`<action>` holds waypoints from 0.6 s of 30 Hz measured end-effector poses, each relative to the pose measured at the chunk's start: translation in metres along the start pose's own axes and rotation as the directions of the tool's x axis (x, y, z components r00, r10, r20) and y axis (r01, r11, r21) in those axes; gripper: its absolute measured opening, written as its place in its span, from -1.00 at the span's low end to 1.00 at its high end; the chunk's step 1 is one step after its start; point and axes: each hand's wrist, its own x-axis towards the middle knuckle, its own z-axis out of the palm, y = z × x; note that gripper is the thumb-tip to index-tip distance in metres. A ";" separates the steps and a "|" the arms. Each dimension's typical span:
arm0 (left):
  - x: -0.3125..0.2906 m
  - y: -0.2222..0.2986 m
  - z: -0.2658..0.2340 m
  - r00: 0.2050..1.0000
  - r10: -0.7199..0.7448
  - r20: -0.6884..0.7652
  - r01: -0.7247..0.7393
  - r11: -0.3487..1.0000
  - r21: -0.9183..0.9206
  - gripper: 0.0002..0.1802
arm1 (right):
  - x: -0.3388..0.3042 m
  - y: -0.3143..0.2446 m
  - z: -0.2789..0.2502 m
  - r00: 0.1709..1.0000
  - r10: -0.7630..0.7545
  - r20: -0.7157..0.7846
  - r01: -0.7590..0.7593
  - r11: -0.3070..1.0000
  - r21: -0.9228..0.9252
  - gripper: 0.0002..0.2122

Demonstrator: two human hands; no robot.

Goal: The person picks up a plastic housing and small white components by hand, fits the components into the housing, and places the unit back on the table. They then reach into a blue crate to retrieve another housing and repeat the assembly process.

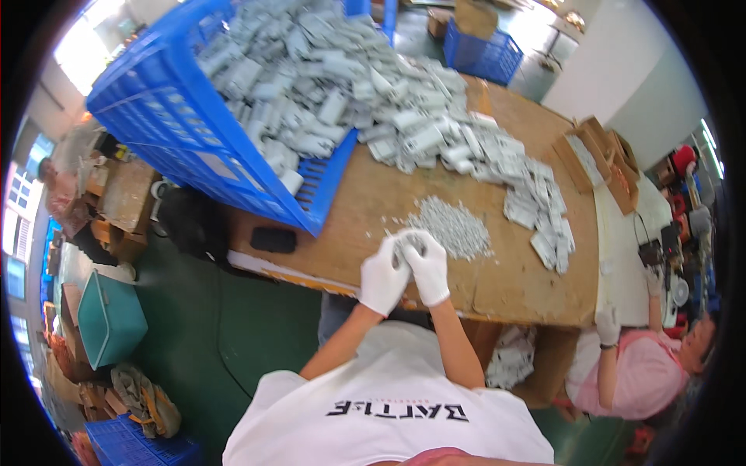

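Note:
My left hand and my right hand, both in white knit gloves, meet at the front edge of the worktable. Their fingers curl together around something small and greyish, mostly hidden by the gloves. Just beyond the fingertips lies a heap of tiny pale grey pieces, a few of them scattered to the left. Farther back, a long pile of white plastic housings spills out of a blue crate lying on its side and reaches round to the right.
A flat black object rests near the table's left front edge. Open cardboard boxes stand at the right. Below the table is a carton with white parts. A co-worker in pink sits at the right; a teal tub stands left.

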 end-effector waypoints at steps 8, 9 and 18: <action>-0.012 -0.006 -0.001 0.999 -0.035 0.039 0.032 0.996 0.085 -0.72 | -0.007 0.009 0.002 0.998 0.040 -0.047 -0.038 0.998 0.045 -0.90; -0.012 -0.006 0.000 0.999 -0.024 0.035 0.021 0.996 0.083 -0.72 | -0.006 0.009 0.001 0.997 0.050 -0.051 -0.047 0.997 0.054 -0.91; -0.001 -0.002 0.005 0.994 -0.053 0.094 0.044 0.994 0.099 -0.70 | 0.000 0.005 -0.005 0.997 0.060 -0.050 -0.055 0.993 0.100 -0.89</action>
